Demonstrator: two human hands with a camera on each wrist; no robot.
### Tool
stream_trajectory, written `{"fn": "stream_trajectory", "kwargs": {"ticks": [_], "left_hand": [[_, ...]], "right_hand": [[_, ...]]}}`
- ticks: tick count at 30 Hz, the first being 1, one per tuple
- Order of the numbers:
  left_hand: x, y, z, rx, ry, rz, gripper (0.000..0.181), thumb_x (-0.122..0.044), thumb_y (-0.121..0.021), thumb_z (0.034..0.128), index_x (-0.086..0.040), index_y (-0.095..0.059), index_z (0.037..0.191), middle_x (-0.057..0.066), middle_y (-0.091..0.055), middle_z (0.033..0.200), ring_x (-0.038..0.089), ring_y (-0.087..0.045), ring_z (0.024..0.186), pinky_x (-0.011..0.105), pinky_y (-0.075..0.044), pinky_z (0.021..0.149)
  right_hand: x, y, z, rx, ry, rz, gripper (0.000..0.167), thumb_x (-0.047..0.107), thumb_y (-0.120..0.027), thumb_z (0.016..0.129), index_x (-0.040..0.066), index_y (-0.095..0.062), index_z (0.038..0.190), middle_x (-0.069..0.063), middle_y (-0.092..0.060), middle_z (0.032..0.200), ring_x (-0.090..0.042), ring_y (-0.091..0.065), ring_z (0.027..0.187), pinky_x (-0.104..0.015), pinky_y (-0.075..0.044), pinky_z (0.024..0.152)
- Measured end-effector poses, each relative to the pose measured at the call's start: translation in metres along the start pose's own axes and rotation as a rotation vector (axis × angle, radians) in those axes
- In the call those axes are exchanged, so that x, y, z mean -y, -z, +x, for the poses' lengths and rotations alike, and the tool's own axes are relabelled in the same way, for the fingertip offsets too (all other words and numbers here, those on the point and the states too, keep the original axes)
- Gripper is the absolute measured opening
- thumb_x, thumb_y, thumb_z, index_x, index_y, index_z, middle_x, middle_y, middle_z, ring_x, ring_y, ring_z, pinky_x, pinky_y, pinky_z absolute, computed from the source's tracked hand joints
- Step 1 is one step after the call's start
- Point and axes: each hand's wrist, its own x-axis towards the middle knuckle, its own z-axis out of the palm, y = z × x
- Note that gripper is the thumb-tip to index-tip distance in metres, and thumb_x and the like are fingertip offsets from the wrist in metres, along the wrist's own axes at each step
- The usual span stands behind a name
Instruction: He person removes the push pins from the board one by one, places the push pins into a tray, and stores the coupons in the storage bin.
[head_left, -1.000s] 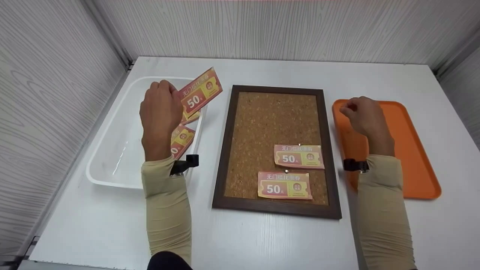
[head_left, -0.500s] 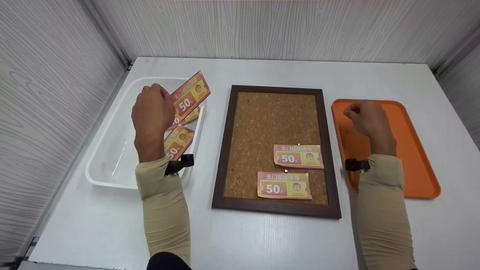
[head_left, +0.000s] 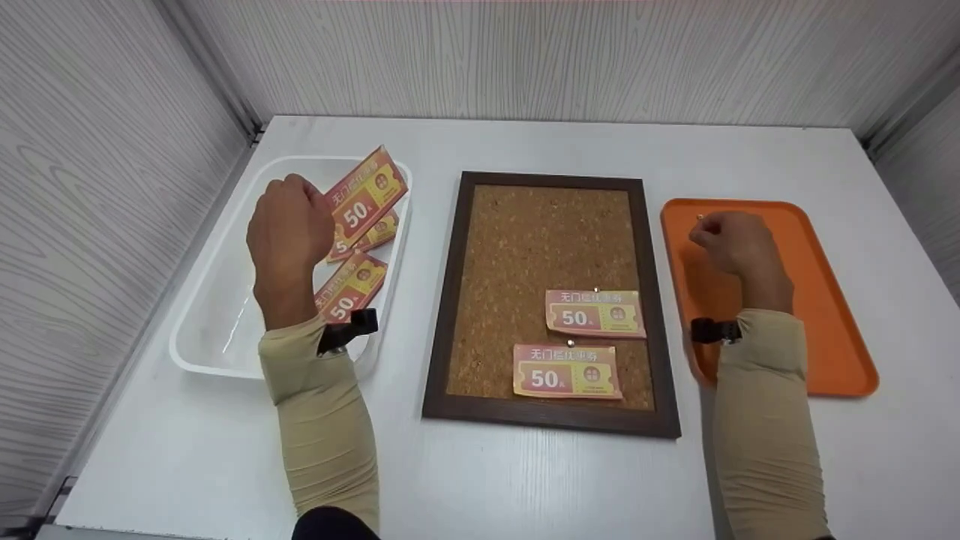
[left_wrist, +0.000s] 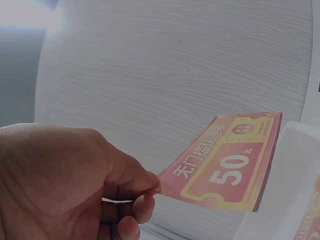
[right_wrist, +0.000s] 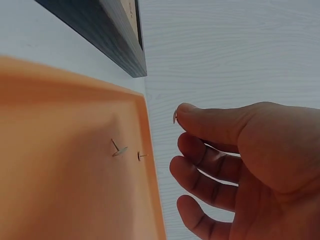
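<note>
My left hand [head_left: 291,229] pinches a red-and-yellow paper coupon [head_left: 367,196] by one corner, above the white basin [head_left: 177,352]. Thumb and forefinger hold its edge in the left wrist view, where the coupon [left_wrist: 225,167] slants upward, printed side showing. Other coupons [head_left: 351,286] lie in the basin below. Over the orange tray [head_left: 832,330], my right hand [head_left: 742,244] pinches a thumbtack [right_wrist: 175,116] between thumb and forefinger, the other fingers loosely curled. Part of this tack is hidden by the thumb. Two loose thumbtacks [right_wrist: 119,150] are on the tray.
A dark-framed cork board [head_left: 551,240] lies between basin and tray. Two coupons are pinned to its lower right, an upper coupon [head_left: 596,313] and a lower coupon [head_left: 567,371]. Grey wood-grain panels [head_left: 555,60] stand behind and at the sides of the white table [head_left: 480,487].
My left hand has moved left and slightly down with the coupon, now over the basin. The right hand has shifted slightly down and to the right.
</note>
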Motion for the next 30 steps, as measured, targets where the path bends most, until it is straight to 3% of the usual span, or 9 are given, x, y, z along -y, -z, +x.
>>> {"fn": "stream_trajectory", "kwargs": {"ticks": [5,18,30], "left_hand": [[0.007,0.001,0.001,0.015,0.027,-0.004,0.036,-0.026,-0.039,0.1004,0.002,-0.054,0.117,0.021,-0.053,0.110,0.032,-0.052,0.095,0.048,-0.045,0.084],[0.023,0.005,0.007,0.086,0.074,0.007,0.035,-0.021,-0.040,0.0985,0.003,-0.051,0.121,0.022,-0.051,0.114,0.034,-0.050,0.099,0.052,-0.043,0.089],[0.027,0.006,0.007,0.182,0.091,0.046,0.036,-0.019,-0.041,0.0972,0.004,-0.051,0.123,0.023,-0.055,0.114,0.036,-0.051,0.100,0.054,-0.044,0.090]], "right_hand": [[-0.005,0.000,0.002,0.061,-0.042,0.008,0.042,0.035,-0.047,0.101,0.002,-0.061,0.123,-0.025,-0.058,0.121,-0.032,-0.053,0.093,-0.040,-0.045,0.072],[-0.013,0.002,-0.001,0.090,-0.086,0.039,0.040,0.034,-0.047,0.101,0.002,-0.061,0.120,-0.023,-0.058,0.118,-0.035,-0.051,0.098,-0.043,-0.045,0.077],[-0.015,0.000,-0.001,0.118,-0.067,0.021,0.040,0.031,-0.043,0.101,0.002,-0.062,0.121,-0.024,-0.058,0.121,-0.035,-0.051,0.099,-0.044,-0.044,0.078]]}}
